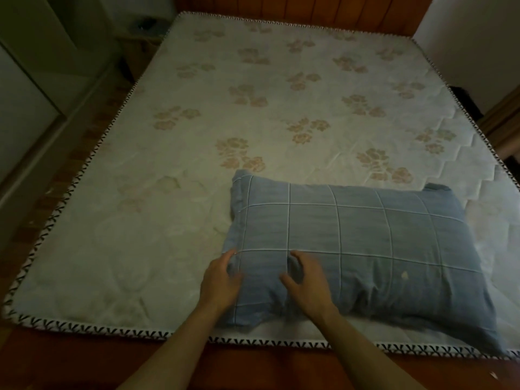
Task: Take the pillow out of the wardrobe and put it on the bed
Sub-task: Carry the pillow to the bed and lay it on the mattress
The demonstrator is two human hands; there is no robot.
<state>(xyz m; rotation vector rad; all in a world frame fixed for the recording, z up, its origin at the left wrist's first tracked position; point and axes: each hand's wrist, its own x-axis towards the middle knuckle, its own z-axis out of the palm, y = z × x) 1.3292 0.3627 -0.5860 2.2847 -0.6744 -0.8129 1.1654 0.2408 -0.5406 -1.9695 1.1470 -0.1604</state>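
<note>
A blue pillow (365,243) with a white grid pattern lies flat on the bed's floral mattress (253,108), near its front edge and right of centre. My left hand (222,280) curls around the pillow's near left edge, fingers on the fabric. My right hand (309,282) rests on top of the pillow a little to the right, fingers bent and apart; whether it pinches the cover is unclear. The wardrobe is not recognisable in this view.
The mattress lies in a reddish wooden bed frame (253,367) with a wooden headboard (309,7) at the far end. Pale furniture (25,114) stands along the left. A white object (472,40) stands at the far right.
</note>
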